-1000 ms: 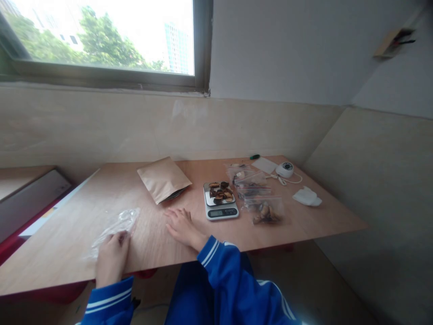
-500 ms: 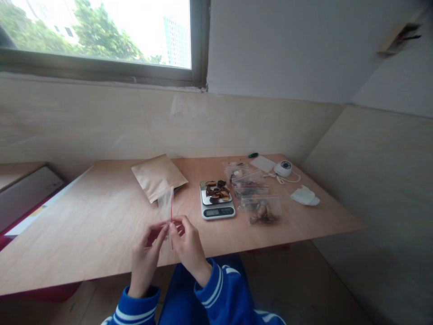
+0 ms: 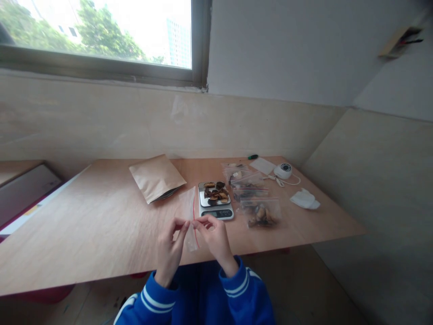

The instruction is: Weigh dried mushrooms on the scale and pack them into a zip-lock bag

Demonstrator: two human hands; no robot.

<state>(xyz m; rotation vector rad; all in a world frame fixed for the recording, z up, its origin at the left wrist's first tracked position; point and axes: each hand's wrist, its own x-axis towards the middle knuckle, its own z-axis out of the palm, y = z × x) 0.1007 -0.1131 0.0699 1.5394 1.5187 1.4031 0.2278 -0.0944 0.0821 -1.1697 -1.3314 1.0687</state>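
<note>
Between my hands is a clear zip bag [image 3: 188,203] with a red seal line, held upright over the table's front part. My left hand [image 3: 172,243] pinches it from the left, thumb and forefinger together. On the red seal edge, the fingers of my right hand [image 3: 214,234] are closed. Nothing shows inside the bag. Just behind my right hand stands a small white kitchen scale [image 3: 221,214], its display partly covered by my fingers. Dried brown mushroom slices [image 3: 216,194] lie on its plate.
A brown paper pouch [image 3: 157,177] lies at the back left. Filled zip bags [image 3: 262,213] overlap right of the scale. Farther right are a white device with a cord [image 3: 283,170], a white card [image 3: 263,165], a green-handled item [image 3: 253,157] and crumpled white tissue [image 3: 305,199].
Both hands have moved right with the zip bag, so it now hangs close to the scale's left side. My fingers are a little farther apart along the bag's top.
</note>
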